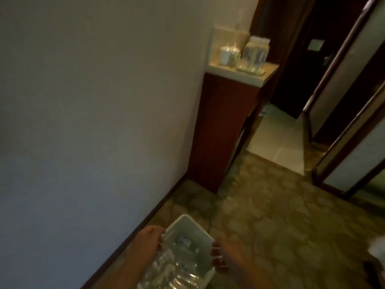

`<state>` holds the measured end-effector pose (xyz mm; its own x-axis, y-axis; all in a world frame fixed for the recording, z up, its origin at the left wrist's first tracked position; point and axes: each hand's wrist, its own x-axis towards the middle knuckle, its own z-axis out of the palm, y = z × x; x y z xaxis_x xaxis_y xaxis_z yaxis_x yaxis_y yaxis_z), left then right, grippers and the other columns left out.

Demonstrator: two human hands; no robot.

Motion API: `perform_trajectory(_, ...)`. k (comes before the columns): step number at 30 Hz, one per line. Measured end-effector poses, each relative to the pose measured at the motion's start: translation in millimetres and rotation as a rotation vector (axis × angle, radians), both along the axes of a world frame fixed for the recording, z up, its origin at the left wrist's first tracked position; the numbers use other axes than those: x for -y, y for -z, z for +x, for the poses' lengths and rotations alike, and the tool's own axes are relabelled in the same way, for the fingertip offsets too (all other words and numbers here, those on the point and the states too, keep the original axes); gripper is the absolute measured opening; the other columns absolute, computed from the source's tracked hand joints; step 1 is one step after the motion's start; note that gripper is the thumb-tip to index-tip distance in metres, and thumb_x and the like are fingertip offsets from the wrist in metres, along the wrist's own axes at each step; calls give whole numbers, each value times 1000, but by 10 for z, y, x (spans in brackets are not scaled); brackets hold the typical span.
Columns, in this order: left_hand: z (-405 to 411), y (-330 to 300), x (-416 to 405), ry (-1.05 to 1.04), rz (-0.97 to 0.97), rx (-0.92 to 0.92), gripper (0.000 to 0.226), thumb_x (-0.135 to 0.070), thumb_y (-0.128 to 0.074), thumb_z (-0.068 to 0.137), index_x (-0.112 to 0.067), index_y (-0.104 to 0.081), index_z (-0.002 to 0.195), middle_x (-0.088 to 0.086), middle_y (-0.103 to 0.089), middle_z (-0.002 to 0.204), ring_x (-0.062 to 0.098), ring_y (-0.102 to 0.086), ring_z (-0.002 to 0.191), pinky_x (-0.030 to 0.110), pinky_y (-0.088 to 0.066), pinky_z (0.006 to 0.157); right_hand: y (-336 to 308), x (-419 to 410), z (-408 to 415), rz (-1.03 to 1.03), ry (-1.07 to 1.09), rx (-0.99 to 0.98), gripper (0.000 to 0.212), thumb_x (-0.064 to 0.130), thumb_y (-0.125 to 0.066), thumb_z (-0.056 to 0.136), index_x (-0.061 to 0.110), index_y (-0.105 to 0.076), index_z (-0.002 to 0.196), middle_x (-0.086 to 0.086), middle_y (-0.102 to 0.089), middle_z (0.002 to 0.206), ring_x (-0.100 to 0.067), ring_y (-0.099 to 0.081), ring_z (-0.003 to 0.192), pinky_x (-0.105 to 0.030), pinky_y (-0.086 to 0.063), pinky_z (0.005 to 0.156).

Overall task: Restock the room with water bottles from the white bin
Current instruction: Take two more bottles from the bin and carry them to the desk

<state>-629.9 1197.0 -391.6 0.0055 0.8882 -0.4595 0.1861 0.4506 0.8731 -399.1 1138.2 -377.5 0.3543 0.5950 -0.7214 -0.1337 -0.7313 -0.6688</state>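
A white bin is held low in front of me at the bottom of the view, above the carpet. Several clear water bottles lie inside it. My left hand grips the bin's left rim. On the opposite rim my right hand holds on with its fingers curled over the edge. Ahead stands a tall wooden cabinet with a pale countertop. Clear bottles and white cups stand on the top.
A plain wall runs along my left with a dark baseboard. Patterned carpet covers the floor and meets pale tiles past the cabinet. Dark door frames and a glass panel line the right side.
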Motion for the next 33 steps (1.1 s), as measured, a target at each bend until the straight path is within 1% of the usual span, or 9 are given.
perform_trajectory(9, 217, 2493, -1250, -161, -213, 77, 19, -14, -56, 94, -11, -71, 82, 4, -67, 60, 19, -62, 54, 33, -51, 54, 2500, -1455, -11, -206, 156, -229, 24, 31, -58, 98, 9, -61, 90, -9, -62, 61, -22, -59, 46, -25, -49, 47)
perform_trajectory(15, 415, 4174, -1406, -323, -434, 115, 15, -16, -60, 89, -11, -69, 78, 4, -66, 60, 19, -62, 58, 32, -50, 56, 4327, -1691, 104, -374, 254, -343, 25, 27, -55, 100, 6, -57, 86, -9, -61, 58, -22, -58, 49, -27, -47, 46)
perform_trajectory(17, 466, 4730, -1372, -412, -498, 160, 12, -14, -60, 91, -10, -69, 84, 4, -68, 63, 18, -64, 57, 30, -50, 53, 4890, -1714, 162, -429, 273, -333, 26, 26, -56, 100, 0, -59, 98, -13, -66, 58, -22, -62, 47, -27, -51, 44)
perform_trajectory(19, 514, 5223, -1340, -507, -586, 219, 11, -9, -57, 94, -7, -66, 87, 9, -67, 70, 20, -64, 61, 29, -50, 51, 5363, -1739, 185, -462, 337, -386, 33, 28, -58, 99, 0, -59, 117, -18, -67, 80, -24, -63, 60, -31, -55, 50)
perform_trajectory(21, 563, 5650, -1325, -598, -665, 252, 18, -3, -52, 97, -5, -61, 82, 10, -61, 72, 21, -61, 63, 27, -49, 50, 5773, -1746, 216, -521, 221, -242, 35, 34, -65, 94, 8, -60, 116, -17, -65, 97, -23, -61, 70, -34, -55, 63)
perform_trajectory(23, 623, 5978, -1347, -669, -748, 270, 20, -5, -53, 98, -6, -61, 79, 9, -57, 75, 19, -58, 66, 27, -48, 55, 6102, -1758, 304, -542, -202, 232, 42, 35, -72, 85, 11, -60, 118, -12, -65, 110, -22, -63, 82, -32, -56, 71)
perform_trajectory(25, 646, 6230, -1399, -728, -802, 323, 5, -14, -67, 92, -10, -66, 91, 8, -60, 91, 21, -62, 84, 28, -54, 66, 6410, -1791, 379, -426, -593, 555, 69, 33, -76, 79, 9, -45, 136, -11, -52, 133, -28, -58, 114, -39, -52, 93)
perform_trajectory(29, 657, 6566, -1489, -815, -784, 454, 34, -32, -85, 76, -15, -67, 99, 8, -65, 111, 23, -64, 104, 31, -55, 76, 6880, -1878, 440, -447, -736, 528, 118, 54, -82, 71, 2, -16, 154, -17, -29, 155, -34, -34, 141, -46, -37, 114)
perform_trajectory(33, 762, 6791, -1525, -891, -714, 443, 37, -45, -76, 81, -17, -60, 99, 4, -66, 123, 22, -65, 115, 29, -55, 84, 7089, -1882, 502, -420, -772, 686, 123, 72, -75, 66, 4, -20, 152, -20, -33, 152, -36, -35, 140, -48, -37, 112)
